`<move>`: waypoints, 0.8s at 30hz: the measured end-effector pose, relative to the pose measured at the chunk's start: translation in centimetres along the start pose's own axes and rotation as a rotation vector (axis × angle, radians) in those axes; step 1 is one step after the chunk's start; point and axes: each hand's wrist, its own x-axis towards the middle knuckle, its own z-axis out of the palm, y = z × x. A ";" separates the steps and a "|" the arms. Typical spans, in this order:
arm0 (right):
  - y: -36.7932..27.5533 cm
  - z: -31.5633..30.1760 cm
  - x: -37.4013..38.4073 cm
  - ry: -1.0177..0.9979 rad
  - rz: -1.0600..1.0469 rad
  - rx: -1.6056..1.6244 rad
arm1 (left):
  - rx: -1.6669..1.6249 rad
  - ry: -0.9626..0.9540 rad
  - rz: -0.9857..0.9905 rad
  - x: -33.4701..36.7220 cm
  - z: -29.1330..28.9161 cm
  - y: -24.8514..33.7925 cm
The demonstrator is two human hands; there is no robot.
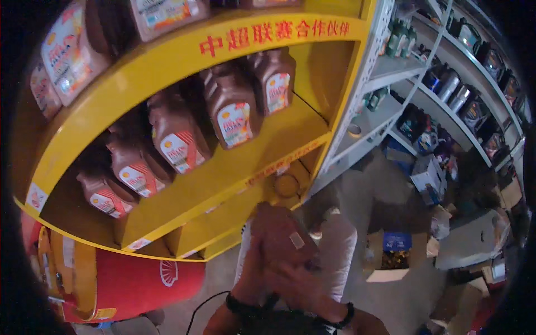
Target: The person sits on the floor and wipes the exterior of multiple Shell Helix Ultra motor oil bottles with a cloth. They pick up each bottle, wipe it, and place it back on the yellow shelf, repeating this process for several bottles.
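Low in the middle, above my lap, I hold a reddish-brown oil jug (282, 226) with a small pale label. My left hand (252, 273) is closed along its left side. My right hand (298, 283) lies across its near end with the fingers bent against it; they look blurred. Both wrists wear dark bands. Ahead on the yellow shelf rack (304, 125), several brown oil jugs (231, 106) with white and red labels stand in a slanting row. Larger-looking jugs (75, 50) stand on the shelf above.
A red panel (145, 285) with a pale shell emblem stands at lower left, near a black cable (201, 307). Grey metal shelves (391, 72) with bottles and cans rise at right. Open cardboard boxes (388, 275) and a grey carton (472, 240) sit on the floor.
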 end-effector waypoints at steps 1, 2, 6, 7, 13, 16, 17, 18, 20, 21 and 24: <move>0.0 0.7 -0.3 -0.073 -0.004 0.067 | -0.002 0.015 -0.036 -0.5 0.3 0.1; 0.0 1.3 -0.5 -0.147 -0.003 0.132 | -0.038 -0.014 -0.044 -0.1 -0.2 -0.3; 2.7 0.2 -1.0 -0.219 0.169 0.166 | -0.185 -0.151 0.004 3.0 -3.7 -2.5; 3.2 0.3 -1.0 -0.060 0.189 0.101 | -0.157 -0.122 0.040 2.5 -3.4 -2.0; 5.1 0.0 0.2 0.789 0.568 0.262 | 0.212 0.178 0.474 0.4 -2.1 2.7; 4.9 -3.2 1.5 0.717 0.789 0.638 | 0.366 0.415 0.858 -0.3 -2.1 4.9; 4.9 -4.0 1.9 0.693 0.787 0.673 | 0.415 0.518 0.993 -0.5 -2.0 5.7; 4.6 -4.5 2.2 0.669 0.781 0.703 | 0.475 0.561 1.159 -0.2 -2.4 6.8; 4.2 -5.7 3.0 0.613 0.754 0.747 | 0.591 0.639 1.496 1.4 -4.3 9.1; 3.9 -6.1 3.3 0.581 0.740 0.761 | 0.578 0.686 1.536 2.0 -5.3 10.1; 3.1 -7.2 4.8 0.496 0.705 0.798 | 0.584 0.860 1.665 4.3 -8.3 12.7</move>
